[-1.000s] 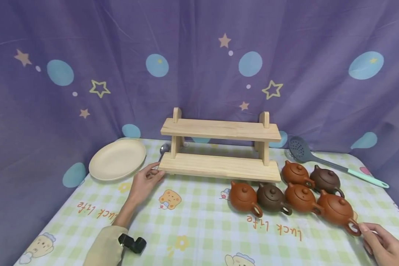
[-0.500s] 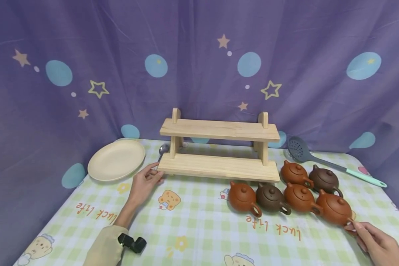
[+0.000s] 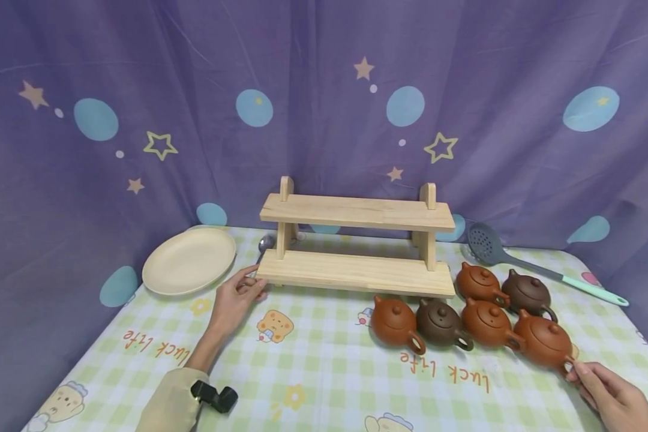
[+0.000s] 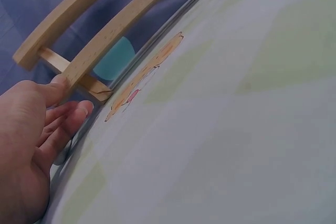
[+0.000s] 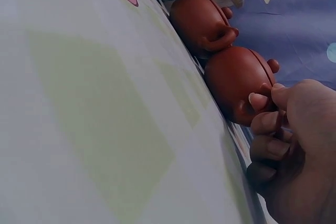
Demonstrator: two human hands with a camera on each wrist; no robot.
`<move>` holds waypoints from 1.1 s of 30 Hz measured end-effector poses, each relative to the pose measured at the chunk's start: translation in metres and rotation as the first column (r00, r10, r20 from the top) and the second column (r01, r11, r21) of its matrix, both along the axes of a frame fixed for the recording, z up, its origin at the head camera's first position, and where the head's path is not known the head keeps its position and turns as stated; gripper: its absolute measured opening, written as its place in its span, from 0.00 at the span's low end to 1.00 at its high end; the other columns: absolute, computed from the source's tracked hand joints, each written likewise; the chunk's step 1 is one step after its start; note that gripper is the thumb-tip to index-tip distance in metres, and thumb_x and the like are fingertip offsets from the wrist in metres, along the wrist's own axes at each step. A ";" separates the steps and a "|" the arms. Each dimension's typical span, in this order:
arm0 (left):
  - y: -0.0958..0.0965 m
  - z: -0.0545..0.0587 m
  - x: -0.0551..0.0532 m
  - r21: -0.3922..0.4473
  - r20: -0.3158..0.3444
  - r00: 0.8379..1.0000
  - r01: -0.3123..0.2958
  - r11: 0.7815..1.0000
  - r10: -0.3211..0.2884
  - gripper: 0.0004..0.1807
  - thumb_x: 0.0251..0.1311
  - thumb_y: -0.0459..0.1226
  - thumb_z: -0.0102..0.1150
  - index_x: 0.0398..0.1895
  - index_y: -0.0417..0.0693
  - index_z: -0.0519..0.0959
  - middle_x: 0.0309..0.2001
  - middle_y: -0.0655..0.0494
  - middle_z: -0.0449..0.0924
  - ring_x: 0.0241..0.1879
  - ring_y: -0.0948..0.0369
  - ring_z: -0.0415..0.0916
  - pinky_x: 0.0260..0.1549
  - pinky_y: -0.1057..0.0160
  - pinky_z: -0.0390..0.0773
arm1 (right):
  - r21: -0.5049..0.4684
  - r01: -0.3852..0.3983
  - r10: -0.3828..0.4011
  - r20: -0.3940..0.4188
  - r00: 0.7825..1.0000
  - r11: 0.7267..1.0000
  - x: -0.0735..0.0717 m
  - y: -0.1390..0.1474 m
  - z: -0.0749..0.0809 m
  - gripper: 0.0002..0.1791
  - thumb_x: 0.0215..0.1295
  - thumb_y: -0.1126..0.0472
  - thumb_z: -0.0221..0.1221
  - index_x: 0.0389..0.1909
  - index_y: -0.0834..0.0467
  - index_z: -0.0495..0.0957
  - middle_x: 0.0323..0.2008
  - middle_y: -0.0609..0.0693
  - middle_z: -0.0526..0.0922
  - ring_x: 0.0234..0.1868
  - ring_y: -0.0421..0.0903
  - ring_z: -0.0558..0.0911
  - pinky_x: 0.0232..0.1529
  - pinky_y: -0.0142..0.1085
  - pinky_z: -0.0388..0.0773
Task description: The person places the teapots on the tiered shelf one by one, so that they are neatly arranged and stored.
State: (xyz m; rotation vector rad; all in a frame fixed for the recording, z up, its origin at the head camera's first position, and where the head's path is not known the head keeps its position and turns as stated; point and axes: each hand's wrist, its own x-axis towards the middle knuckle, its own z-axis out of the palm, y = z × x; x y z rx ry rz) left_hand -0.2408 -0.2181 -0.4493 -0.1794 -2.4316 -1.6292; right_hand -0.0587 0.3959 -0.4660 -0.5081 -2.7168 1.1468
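So in the head view, the left hand (image 3: 233,303) was on the left end of the wooden shelf (image 3: 356,270), right near the spoon (image 3: 267,242), and the right hand (image 3: 618,395) had hold of the end teapot (image 3: 542,341), the reddish one at the right of the front row, sitting on the checked tablecloth (image 3: 324,360). Left wrist view: thumb against the lower board's end, the other fingers (image 4: 63,132) loosely curved below it; couldn't tell how firm that grip was. Right wrist view: thumb and fingertips pinched the teapot's handle (image 5: 241,110), remaining fingers folded in close together underneath.
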 end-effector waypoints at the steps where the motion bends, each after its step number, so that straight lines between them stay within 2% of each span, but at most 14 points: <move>1: 0.000 0.000 0.000 -0.001 -0.002 1.000 -0.001 1.000 0.001 0.30 0.72 0.45 0.65 0.71 0.41 0.74 0.41 0.45 0.86 0.35 0.56 0.87 0.45 0.72 0.83 | -0.003 -0.001 0.001 -0.009 1.000 1.000 0.000 0.000 -0.001 0.32 0.86 0.48 0.39 0.39 0.71 0.79 0.23 0.48 0.74 0.22 0.39 0.70 0.20 0.33 0.68; 5: 0.000 0.000 0.001 -0.004 -0.007 1.000 -0.001 1.000 0.001 0.29 0.72 0.45 0.65 0.71 0.41 0.73 0.41 0.45 0.85 0.34 0.57 0.87 0.45 0.72 0.83 | -0.013 -0.001 0.000 -0.060 0.998 1.000 0.002 -0.002 -0.003 0.30 0.86 0.49 0.40 0.38 0.71 0.78 0.19 0.50 0.67 0.19 0.46 0.67 0.18 0.37 0.64; 12: 0.000 0.000 0.000 0.003 -0.009 1.000 0.002 1.000 -0.002 0.30 0.72 0.44 0.65 0.71 0.41 0.73 0.41 0.45 0.85 0.34 0.58 0.87 0.45 0.72 0.83 | 0.015 0.025 -0.023 -0.125 0.992 1.000 0.003 -0.005 -0.003 0.29 0.87 0.50 0.40 0.36 0.71 0.77 0.20 0.49 0.68 0.19 0.43 0.67 0.17 0.37 0.64; 19: 0.000 0.000 -0.001 0.007 -0.008 1.000 0.002 1.000 -0.002 0.30 0.72 0.44 0.65 0.71 0.41 0.73 0.41 0.45 0.85 0.34 0.58 0.87 0.45 0.72 0.83 | 0.028 0.052 -0.047 -0.145 0.988 0.998 0.005 -0.006 -0.001 0.28 0.86 0.50 0.42 0.34 0.68 0.77 0.18 0.49 0.67 0.18 0.44 0.66 0.16 0.38 0.61; 26: 0.000 -0.001 -0.001 -0.007 -0.012 1.000 -0.001 1.000 0.001 0.29 0.72 0.45 0.65 0.71 0.41 0.74 0.40 0.45 0.85 0.34 0.58 0.87 0.44 0.73 0.83 | -0.083 0.005 -0.025 -0.232 0.972 0.997 0.007 -0.007 0.007 0.22 0.86 0.54 0.43 0.30 0.58 0.75 0.16 0.49 0.63 0.14 0.47 0.63 0.14 0.42 0.57; 30: 0.000 0.000 0.000 -0.010 -0.008 1.000 -0.007 1.000 0.007 0.29 0.72 0.45 0.65 0.71 0.42 0.74 0.40 0.46 0.85 0.34 0.58 0.87 0.45 0.74 0.81 | -0.080 -0.023 0.001 -0.266 0.964 0.997 0.008 -0.007 0.015 0.20 0.86 0.55 0.44 0.30 0.47 0.77 0.16 0.48 0.62 0.14 0.47 0.61 0.14 0.42 0.55; 33: 0.000 0.000 -0.001 -0.003 -0.009 1.000 -0.005 1.000 0.005 0.29 0.72 0.45 0.65 0.71 0.41 0.74 0.40 0.46 0.85 0.34 0.58 0.87 0.45 0.74 0.82 | -0.084 -0.038 0.011 -0.310 0.951 0.996 0.007 -0.008 0.019 0.20 0.85 0.58 0.46 0.29 0.46 0.77 0.16 0.47 0.62 0.14 0.47 0.61 0.14 0.41 0.54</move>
